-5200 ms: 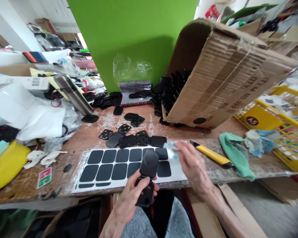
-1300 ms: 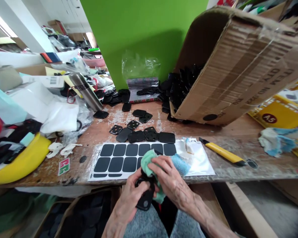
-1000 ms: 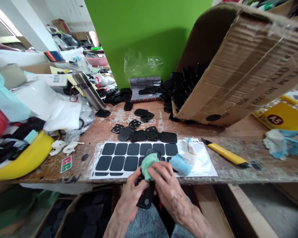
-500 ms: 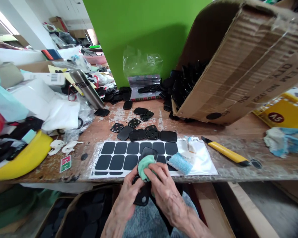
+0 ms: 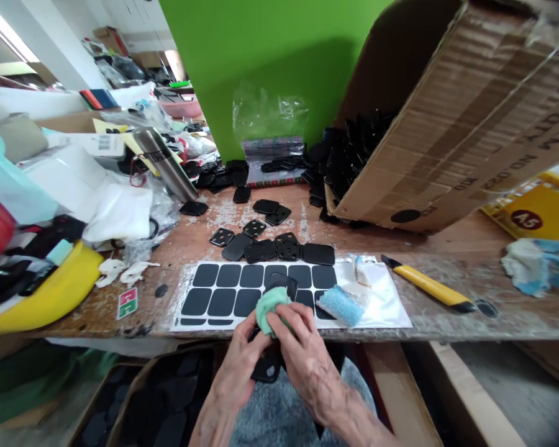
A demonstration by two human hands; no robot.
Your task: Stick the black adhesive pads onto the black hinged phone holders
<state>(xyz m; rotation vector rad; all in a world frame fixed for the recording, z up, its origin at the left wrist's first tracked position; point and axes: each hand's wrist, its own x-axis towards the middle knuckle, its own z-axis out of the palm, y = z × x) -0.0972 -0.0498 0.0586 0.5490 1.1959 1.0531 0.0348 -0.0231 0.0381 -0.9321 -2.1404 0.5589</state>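
At the table's front edge, my left hand (image 5: 236, 363) is closed around a black plastic plate (image 5: 266, 370) with a hole in it. My right hand (image 5: 305, 347) grips a crumpled green cloth (image 5: 271, 309), pressed down where the two hands meet. Fingers and cloth hide much of the plate. Just beyond lies a white sheet (image 5: 386, 301) with rows of black rounded-square stickers (image 5: 223, 303). Another dark rounded square (image 5: 282, 282) rests on the sheet behind the cloth. A folded blue cloth (image 5: 340, 305) lies on the sheet to the right.
Several black plates (image 5: 261, 250) lie scattered behind the sheet. A yellow utility knife (image 5: 431, 285) is on the right, below a tilted cardboard box (image 5: 447, 143) of black parts. A steel flask (image 5: 168, 166) leans at left, near plastic bags and a yellow curved object (image 5: 51, 298).
The view has shifted slightly. The green cloth sits a little further left in the picture, with both hands keeping their hold.
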